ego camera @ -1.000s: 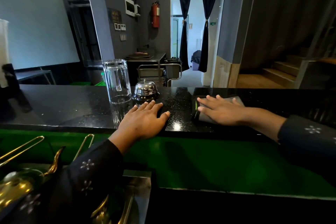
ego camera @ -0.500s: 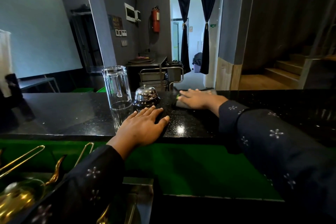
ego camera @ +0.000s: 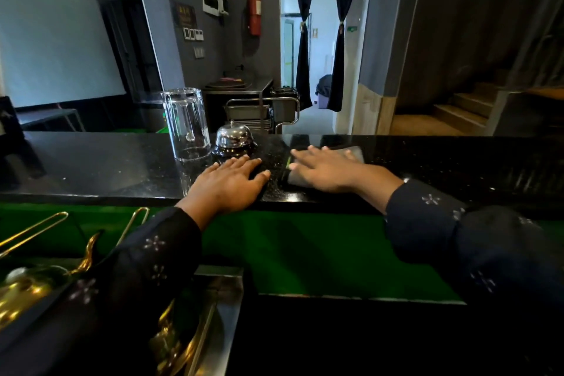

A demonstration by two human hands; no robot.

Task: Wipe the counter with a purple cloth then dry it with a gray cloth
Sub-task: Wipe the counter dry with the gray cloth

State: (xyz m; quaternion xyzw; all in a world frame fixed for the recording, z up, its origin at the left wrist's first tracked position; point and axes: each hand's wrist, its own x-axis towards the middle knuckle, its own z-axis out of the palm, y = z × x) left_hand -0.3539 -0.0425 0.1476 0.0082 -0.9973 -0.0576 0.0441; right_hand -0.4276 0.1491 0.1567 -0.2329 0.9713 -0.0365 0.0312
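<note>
Gray cloth (ego camera: 354, 153) lay flat under the right hand (ego camera: 326, 169) near the desk's (ego camera: 91, 168) front edge, palm pressing, not clenched; drying seemed underway. Left hand (ego camera: 227, 185) rested open. Next, sweeping toward unwiped stretches

cloth (ego camera: 354, 152): gray, flat on counter, mostly hidden under a hand
counter (ego camera: 91, 168): black, glossy, speckled
</note>
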